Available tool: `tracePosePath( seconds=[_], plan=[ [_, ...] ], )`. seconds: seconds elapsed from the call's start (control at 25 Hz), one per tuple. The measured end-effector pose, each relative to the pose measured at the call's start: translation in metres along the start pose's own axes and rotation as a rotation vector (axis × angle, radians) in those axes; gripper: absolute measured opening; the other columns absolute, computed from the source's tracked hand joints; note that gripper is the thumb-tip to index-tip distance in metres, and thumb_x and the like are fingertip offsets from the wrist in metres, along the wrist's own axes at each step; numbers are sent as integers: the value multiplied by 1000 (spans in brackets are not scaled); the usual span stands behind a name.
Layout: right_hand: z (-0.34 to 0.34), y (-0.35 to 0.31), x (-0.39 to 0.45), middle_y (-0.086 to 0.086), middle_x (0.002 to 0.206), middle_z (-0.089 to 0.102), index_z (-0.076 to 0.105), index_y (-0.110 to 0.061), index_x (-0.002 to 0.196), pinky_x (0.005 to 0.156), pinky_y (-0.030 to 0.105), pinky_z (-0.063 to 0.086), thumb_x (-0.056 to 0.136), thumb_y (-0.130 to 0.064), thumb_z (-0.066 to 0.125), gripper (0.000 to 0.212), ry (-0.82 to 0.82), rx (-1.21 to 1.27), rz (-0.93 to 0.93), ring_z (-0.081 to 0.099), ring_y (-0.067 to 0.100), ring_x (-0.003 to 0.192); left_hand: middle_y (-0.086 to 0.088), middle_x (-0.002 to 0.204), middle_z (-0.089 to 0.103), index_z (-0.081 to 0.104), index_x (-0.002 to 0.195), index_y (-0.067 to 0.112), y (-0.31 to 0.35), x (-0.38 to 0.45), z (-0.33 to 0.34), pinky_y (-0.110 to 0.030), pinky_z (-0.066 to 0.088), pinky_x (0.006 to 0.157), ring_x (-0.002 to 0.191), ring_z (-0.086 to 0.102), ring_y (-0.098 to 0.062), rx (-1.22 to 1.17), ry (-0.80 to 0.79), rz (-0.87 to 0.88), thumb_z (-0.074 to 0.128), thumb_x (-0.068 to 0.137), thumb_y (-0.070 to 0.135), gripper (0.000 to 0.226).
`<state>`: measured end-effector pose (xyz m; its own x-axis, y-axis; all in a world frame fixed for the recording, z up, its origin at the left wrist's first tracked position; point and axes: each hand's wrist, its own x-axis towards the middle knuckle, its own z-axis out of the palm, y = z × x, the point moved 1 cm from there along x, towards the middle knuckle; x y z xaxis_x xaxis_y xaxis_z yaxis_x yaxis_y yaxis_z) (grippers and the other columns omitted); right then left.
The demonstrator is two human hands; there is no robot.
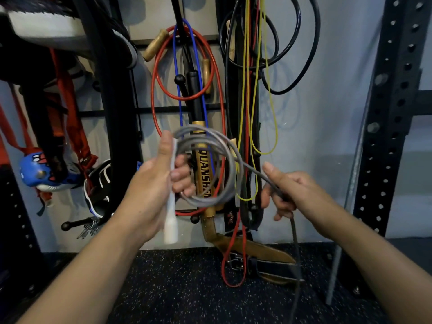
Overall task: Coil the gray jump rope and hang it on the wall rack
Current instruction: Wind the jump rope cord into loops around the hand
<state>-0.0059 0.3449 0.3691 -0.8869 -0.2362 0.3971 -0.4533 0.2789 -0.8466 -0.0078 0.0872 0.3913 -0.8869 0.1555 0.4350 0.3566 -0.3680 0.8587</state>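
Observation:
The gray jump rope [228, 157] forms several loops in front of the wall rack [149, 111]. My left hand [154, 183] grips the loops together with the rope's white handle [171, 206], which points down. My right hand [287, 192] is closed on the free stretch of gray rope running from the coil; the rest of the rope hangs down from this hand toward the floor and out of view. The rack's black pegs with ball ends [179, 78] sit behind the coil.
Red [154, 73], blue, yellow [275, 127] and black ropes hang on the rack, with wooden handles and a gold and black stick. A leather belt [257, 251] lies against the wall on the speckled floor. A black perforated upright [383, 127] stands right; gloves and straps hang left.

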Motion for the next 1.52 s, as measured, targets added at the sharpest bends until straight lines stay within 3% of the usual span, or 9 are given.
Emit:
tracePosePath(
  seconds=[0.2,0.44,0.6,0.76,0.96,1.16,1.32,1.44,1.52],
  plan=[
    [39,9,11,-9,74,44,80,-33,107,57,26,37,58,-93,66,78,-112,464,20,41,6,62,7,62,49,51,79,18,-15,-5,28,-29,60,68,57,57,-11,-366,143,121,53,103,44,36],
    [87,-1,4,-14,72,61,71,-30,116,46,22,36,80,-58,78,47,-97,488,-98,48,6,54,5,79,78,77,71,29,-24,-13,60,-47,61,81,76,77,-12,-289,369,196,43,104,52,53],
    [86,-11,5,1,54,53,73,-21,105,32,16,22,96,-34,71,17,0,639,-51,31,7,33,4,95,81,77,61,36,-30,-15,54,-44,53,81,89,74,-13,-149,291,192,37,106,51,62],
    [76,-11,9,-4,53,44,76,-23,93,37,20,14,82,-37,77,18,4,840,113,28,4,34,-5,116,78,70,77,23,-35,-13,47,-45,51,103,105,73,-18,-214,196,116,53,93,49,35],
    [81,-11,12,-4,55,43,74,-13,86,34,17,20,76,-27,81,19,47,1131,105,32,3,36,-7,126,77,72,93,20,-47,-19,53,-39,50,105,114,74,-16,-274,128,7,47,96,50,39],
    [71,-11,17,0,53,36,75,-19,69,33,19,20,92,-31,74,25,172,797,50,26,7,36,-8,130,75,83,101,23,-58,-23,48,-43,48,110,126,68,-21,-244,49,-95,49,103,39,37],
    [49,-12,17,0,49,29,69,-13,72,36,20,19,97,-31,69,31,176,549,3,22,9,36,-7,119,80,83,103,20,-51,-19,28,-58,43,114,129,64,-36,-151,166,-97,77,78,29,28],
    [27,-19,13,-9,43,40,70,-3,79,38,20,30,97,-35,69,37,53,144,-17,34,6,36,6,129,74,61,134,31,-23,-18,12,-52,45,114,127,66,-20,256,199,103,90,65,42,76],
    [25,-27,9,-10,48,51,67,-9,75,46,20,38,97,-35,69,34,-36,-144,-57,45,2,43,15,134,69,58,134,38,-2,-18,14,-41,46,113,127,62,-3,613,66,241,81,72,58,69]
  ],
)
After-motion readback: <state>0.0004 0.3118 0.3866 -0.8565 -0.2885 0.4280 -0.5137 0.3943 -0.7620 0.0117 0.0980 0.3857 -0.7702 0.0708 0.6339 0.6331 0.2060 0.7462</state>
